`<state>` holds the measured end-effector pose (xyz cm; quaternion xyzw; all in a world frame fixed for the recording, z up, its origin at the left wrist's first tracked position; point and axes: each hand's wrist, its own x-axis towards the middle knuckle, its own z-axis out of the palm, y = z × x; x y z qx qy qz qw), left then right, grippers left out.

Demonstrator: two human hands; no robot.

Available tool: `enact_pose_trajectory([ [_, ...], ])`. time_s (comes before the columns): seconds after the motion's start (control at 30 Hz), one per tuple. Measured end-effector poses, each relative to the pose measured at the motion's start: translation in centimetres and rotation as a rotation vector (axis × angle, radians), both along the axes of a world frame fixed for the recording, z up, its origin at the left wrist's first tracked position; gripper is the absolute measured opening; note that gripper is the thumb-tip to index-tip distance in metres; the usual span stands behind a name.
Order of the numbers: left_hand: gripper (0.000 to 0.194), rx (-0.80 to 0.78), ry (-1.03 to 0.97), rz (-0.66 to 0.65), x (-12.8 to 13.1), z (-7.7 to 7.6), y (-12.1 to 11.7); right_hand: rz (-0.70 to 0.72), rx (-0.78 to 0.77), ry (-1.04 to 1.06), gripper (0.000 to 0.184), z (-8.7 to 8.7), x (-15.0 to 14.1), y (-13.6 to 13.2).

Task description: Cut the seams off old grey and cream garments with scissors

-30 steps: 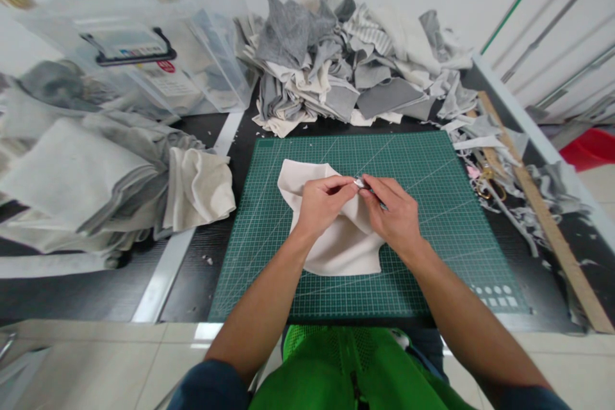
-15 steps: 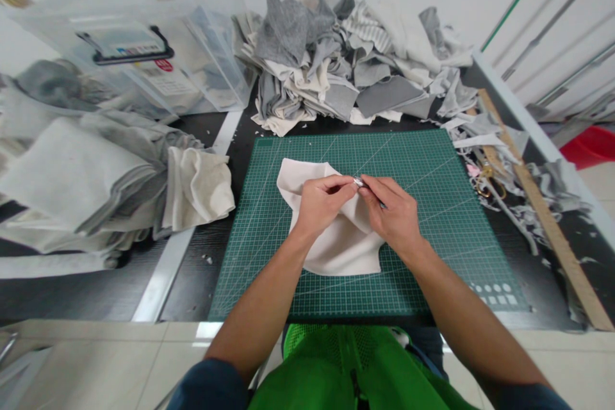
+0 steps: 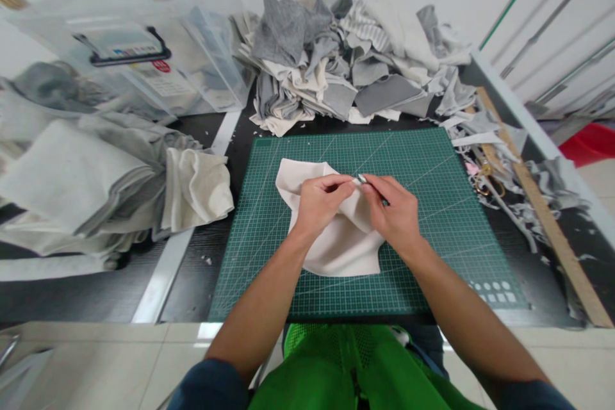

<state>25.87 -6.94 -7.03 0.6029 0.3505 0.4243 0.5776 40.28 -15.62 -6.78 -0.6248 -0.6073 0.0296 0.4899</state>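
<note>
A piece of off-white fabric (image 3: 343, 253) lies partly raised on the green cutting mat (image 3: 432, 256). My left hand (image 3: 321, 200) pinches the cloth's upper edge between thumb and fingers. Close beside it, my right hand (image 3: 394, 206) is closed around a small tool with a shiny metal tip (image 3: 362, 178). That tip meets the cloth edge right at my left fingertips. Most of the tool is hidden inside my right hand, so its exact kind does not show.
Folded grey and cream fabrics (image 3: 86, 173) are stacked at left, before a clear plastic box (image 3: 202, 70). A heap of fabric scraps (image 3: 331, 57) lies behind the mat. To the right are a wooden ruler (image 3: 552, 224), gold-handled scissors (image 3: 487, 182) and offcuts.
The metal tip has turned slightly and moved a little to the right between my fingertips. Both hands and the fabric stay almost in place.
</note>
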Motion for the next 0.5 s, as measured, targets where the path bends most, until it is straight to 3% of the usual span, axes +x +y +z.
enact_pose_trajectory([
  [0.13, 0.012, 0.077, 0.050, 0.019, -0.17, 0.19, -0.04, -0.064, -0.035, 0.000, 0.029, 0.30, 0.30, -0.13],
  [0.33, 0.013, 0.370, 0.236, 0.052, -0.64, 0.59, -0.03, 0.010, -0.006, -0.059, 0.028, 0.49, -0.04, -0.27],
  [0.5, 0.013, 0.452, 0.259, 0.026, -0.54, 0.36, -0.13, 0.028, 0.037, -0.092, 0.028, 0.09, -0.15, -0.14],
])
